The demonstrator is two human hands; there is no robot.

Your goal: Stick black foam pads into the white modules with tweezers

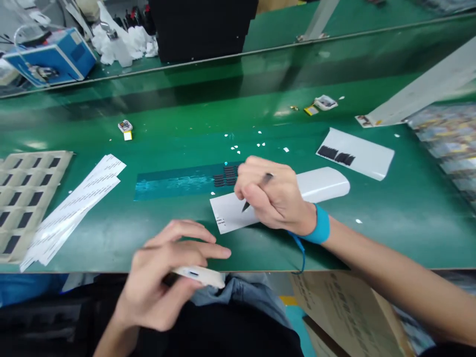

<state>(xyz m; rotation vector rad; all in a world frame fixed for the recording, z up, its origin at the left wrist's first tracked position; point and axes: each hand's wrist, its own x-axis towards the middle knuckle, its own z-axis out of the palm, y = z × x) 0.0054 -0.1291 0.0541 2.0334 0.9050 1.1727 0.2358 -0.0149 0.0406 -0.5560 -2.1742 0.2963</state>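
My left hand is closed around a small white device with a slot in its side, held at the near edge of the green bench. My right hand pinches dark tweezers, their tip resting on a white sticker sheet. A blue strap circles that wrist. Just beyond the hand lies a blue backing film with a cluster of small black pads. A white curled sheet sits behind the hand.
A tray of dark-windowed parts and a fan of white strips lie at left. Another white sheet with black pads lies at right. A blue box and a black box stand far back. A cardboard box sits below the bench edge.
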